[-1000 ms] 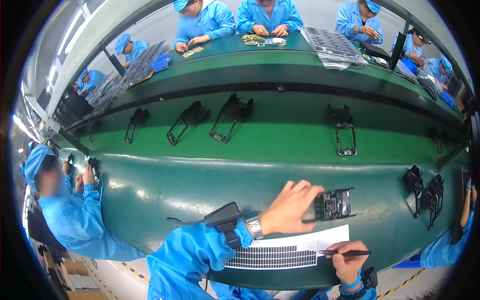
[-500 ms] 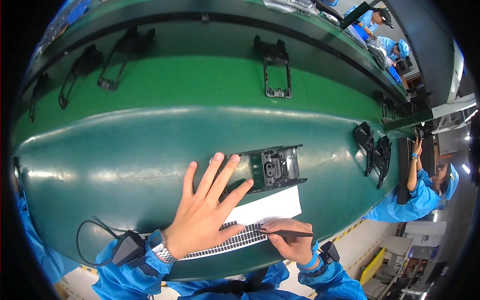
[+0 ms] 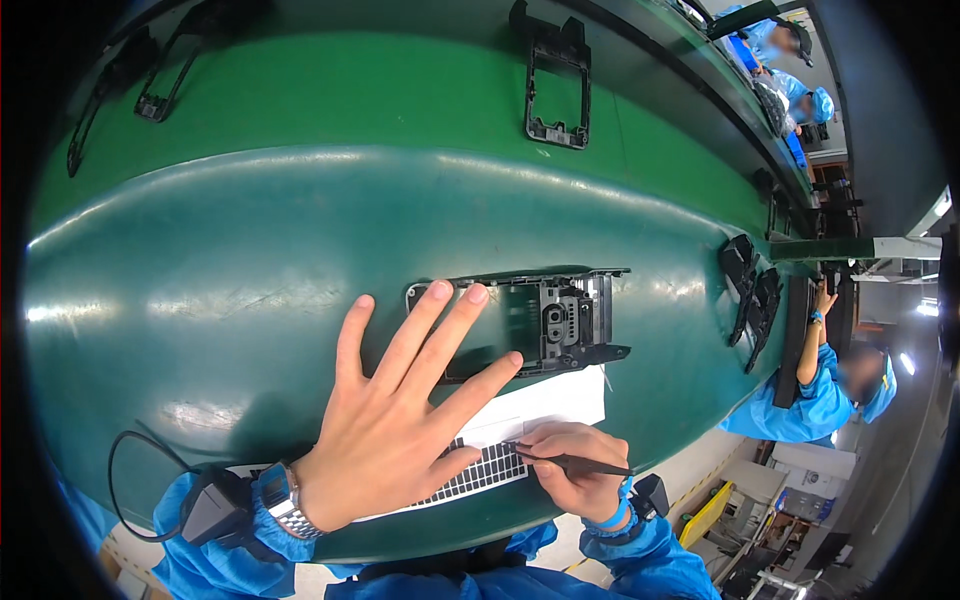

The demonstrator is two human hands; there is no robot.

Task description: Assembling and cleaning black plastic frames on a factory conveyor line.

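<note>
My left hand (image 3: 400,415) is spread flat, fingers apart, its fingertips resting on the left end of a black plastic frame part (image 3: 555,320) that lies on the green bench (image 3: 250,260). My right hand (image 3: 575,465) grips thin black tweezers (image 3: 570,460), their tip touching a white sheet with rows of small dark pieces (image 3: 490,465). The sheet lies at the bench's near edge, partly hidden under my left hand.
Several more black frames lie on the green conveyor behind, one (image 3: 556,85) at top centre and others (image 3: 150,80) at top left. Two black parts (image 3: 750,290) sit at the right by a co-worker in blue (image 3: 820,400). A black cable (image 3: 130,480) loops at lower left.
The view has closed in on the bench. My left hand has slid further onto the black frame. My right hand with the tweezers stays at the sheet.
</note>
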